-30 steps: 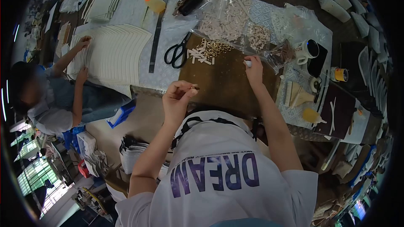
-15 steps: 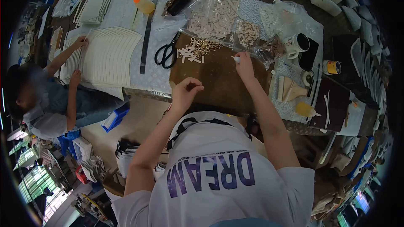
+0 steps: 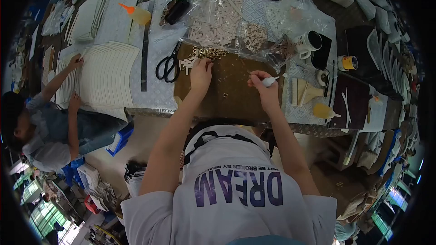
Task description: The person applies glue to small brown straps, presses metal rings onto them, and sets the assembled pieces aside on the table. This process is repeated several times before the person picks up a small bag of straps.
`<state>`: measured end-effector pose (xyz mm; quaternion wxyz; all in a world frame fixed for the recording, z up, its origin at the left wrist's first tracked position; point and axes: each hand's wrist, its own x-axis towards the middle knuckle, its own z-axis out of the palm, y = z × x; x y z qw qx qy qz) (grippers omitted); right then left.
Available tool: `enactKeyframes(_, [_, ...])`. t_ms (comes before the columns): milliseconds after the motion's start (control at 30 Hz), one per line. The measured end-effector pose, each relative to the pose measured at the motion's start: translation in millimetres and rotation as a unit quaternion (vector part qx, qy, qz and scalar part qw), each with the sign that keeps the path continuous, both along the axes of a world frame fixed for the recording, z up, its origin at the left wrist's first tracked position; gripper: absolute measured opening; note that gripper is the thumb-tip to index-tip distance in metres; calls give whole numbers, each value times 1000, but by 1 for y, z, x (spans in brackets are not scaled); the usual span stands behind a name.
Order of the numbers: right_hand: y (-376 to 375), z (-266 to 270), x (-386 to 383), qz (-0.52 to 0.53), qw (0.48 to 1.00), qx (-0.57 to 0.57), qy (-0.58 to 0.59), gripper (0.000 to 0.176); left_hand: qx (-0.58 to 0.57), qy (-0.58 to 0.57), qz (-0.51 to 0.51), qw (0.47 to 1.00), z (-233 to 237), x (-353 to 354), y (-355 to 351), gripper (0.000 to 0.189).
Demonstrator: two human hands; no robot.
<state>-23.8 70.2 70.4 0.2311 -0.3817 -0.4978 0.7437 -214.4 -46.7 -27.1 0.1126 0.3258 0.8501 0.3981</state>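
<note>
My left hand (image 3: 201, 73) reaches to the near edge of a pile of gold-coloured metal rings (image 3: 210, 53) and small pale strips (image 3: 186, 65); its fingertips touch the pile, and what they pinch is hidden. My right hand (image 3: 265, 90) holds a small white bottle (image 3: 270, 81), its tip pointing right, above the right part of a brown board (image 3: 231, 93). A single small ring (image 3: 225, 95) lies on the board between my hands. Black-handled scissors (image 3: 168, 68) rest just left of the board.
Bags of small pale pieces (image 3: 217, 22) lie beyond the board. On the right are a white mug (image 3: 309, 44), a wide brush (image 3: 305, 92), a yellow glue bottle (image 3: 325, 111) and a yellow tin (image 3: 348, 63). At left, a co-worker (image 3: 59, 122) handles layered pale sheets (image 3: 109, 75).
My left hand has moved forward to the rings and strips. My right hand has come nearer with the white bottle, now turned rightward. A single ring now shows on the board.
</note>
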Motion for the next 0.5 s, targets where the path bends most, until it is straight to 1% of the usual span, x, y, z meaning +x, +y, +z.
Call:
enactKeyframes(67, [-10,18,4,-26,1000,1,18,19,-31,49,-30,998,1,-10,9,19])
enactKeyframes(100, [-14,25,6,-38,999,0,28,20,-51,66,-28,996,-3,-12,11,19])
enactKeyframes(200, [-19,42,16,-29,1000,-12,-2,19,-85,82,-64,991,-10,-19,12,17])
enactKeyframes(300, [-22,58,19,-27,999,-12,12,18,-150,144,-100,973,-14,-20,12,11])
enactKeyframes(333, [-23,66,17,-41,999,-28,12,18,-161,164,-104,967,-9,-18,10,9])
enactKeyframes(433, [-24,71,16,-33,998,-40,40,19,-120,128,-73,982,5,-19,0,9])
enactKeyframes(467, [-25,73,16,-26,998,-44,39,19,-73,166,-51,982,9,-18,-2,9])
enactKeyframes(500, [-25,77,17,-19,998,-48,40,19,-46,89,-42,994,16,-17,-4,10])
